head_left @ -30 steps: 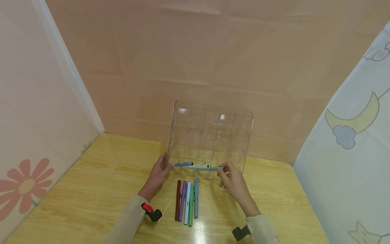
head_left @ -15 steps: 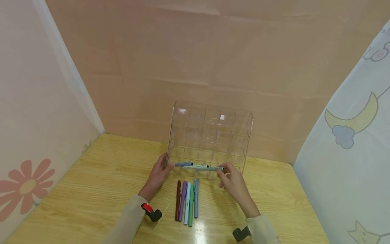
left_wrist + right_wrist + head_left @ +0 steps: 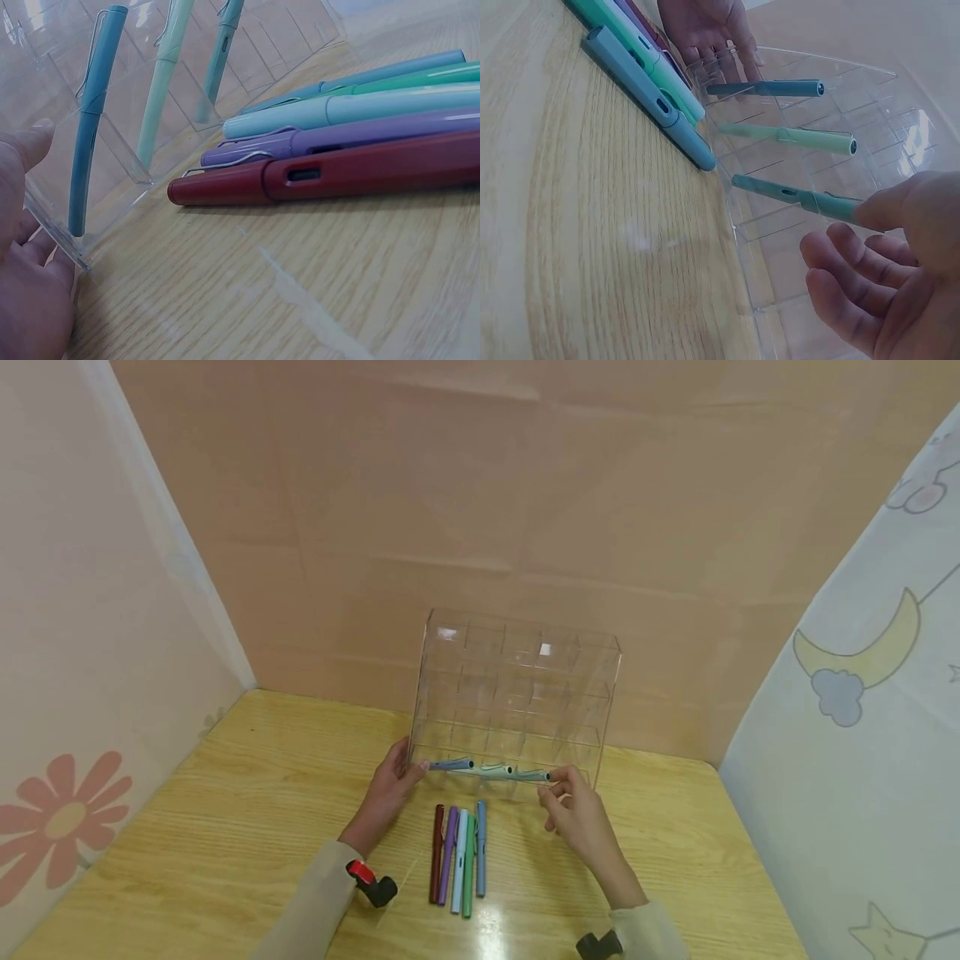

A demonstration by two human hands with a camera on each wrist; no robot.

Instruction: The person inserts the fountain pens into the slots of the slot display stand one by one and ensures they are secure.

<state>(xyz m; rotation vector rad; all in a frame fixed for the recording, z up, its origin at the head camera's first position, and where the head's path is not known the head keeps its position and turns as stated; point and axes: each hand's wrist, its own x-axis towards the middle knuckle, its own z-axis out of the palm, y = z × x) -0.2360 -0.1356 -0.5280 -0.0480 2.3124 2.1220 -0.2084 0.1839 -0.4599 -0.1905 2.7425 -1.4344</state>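
Observation:
A clear plastic organizer (image 3: 517,693) with rows of compartments stands tilted up on the table. My left hand (image 3: 386,789) grips its lower left edge, thumb in front and fingers behind. Three capped pens lean in its lowest row: blue (image 3: 95,120) at the left, pale green (image 3: 787,135) in the middle, teal (image 3: 780,191) on the right. At the teal pen's cap end is my right hand (image 3: 581,814); one digit overlaps the cap in the right wrist view, while the other fingers are loosely bent and apart from it.
Several pens lie side by side before the organizer: dark red (image 3: 437,854), purple (image 3: 447,856), light blue (image 3: 459,860), green (image 3: 469,866) and grey-blue (image 3: 481,848). Behind the wooden table (image 3: 300,735) hangs a tan backdrop (image 3: 375,485), with patterned cloths at both sides.
My right hand has loosened its pinch on the teal pen's cap and shifted slightly right. The teal pen stays leaning in the organizer; my left hand keeps its grip.

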